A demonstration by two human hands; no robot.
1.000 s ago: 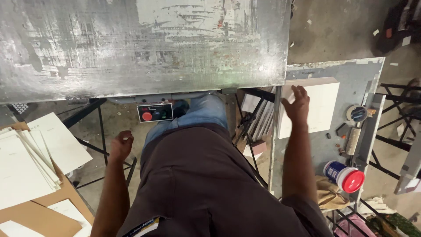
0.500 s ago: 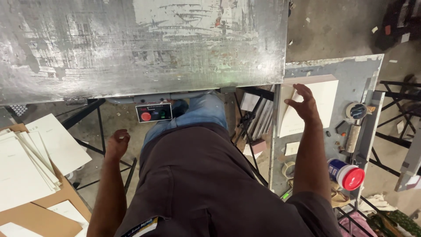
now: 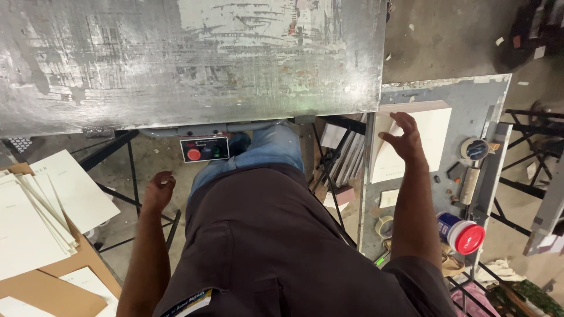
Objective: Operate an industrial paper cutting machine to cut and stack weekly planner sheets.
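My right hand (image 3: 404, 140) hovers with fingers spread over a stack of cream sheets (image 3: 432, 138) on a grey side table (image 3: 464, 94); whether it touches the stack I cannot tell. My left hand (image 3: 157, 191) hangs loosely curled at my side, holding nothing, above the floor. In front of me is a large scratched metal machine table (image 3: 176, 58) with a small control box (image 3: 204, 149) bearing a red button under its front edge.
Fanned cream sheets (image 3: 41, 217) lie on brown cardboard (image 3: 64, 282) at the left. The side table carries a red-lidded jar (image 3: 462, 233), tape rolls (image 3: 474, 149) and a cylinder (image 3: 469, 185). Black metal frames (image 3: 529, 152) stand at the right.
My right hand has slid a little left and down over the cream stack. My left hand has stayed at my side.
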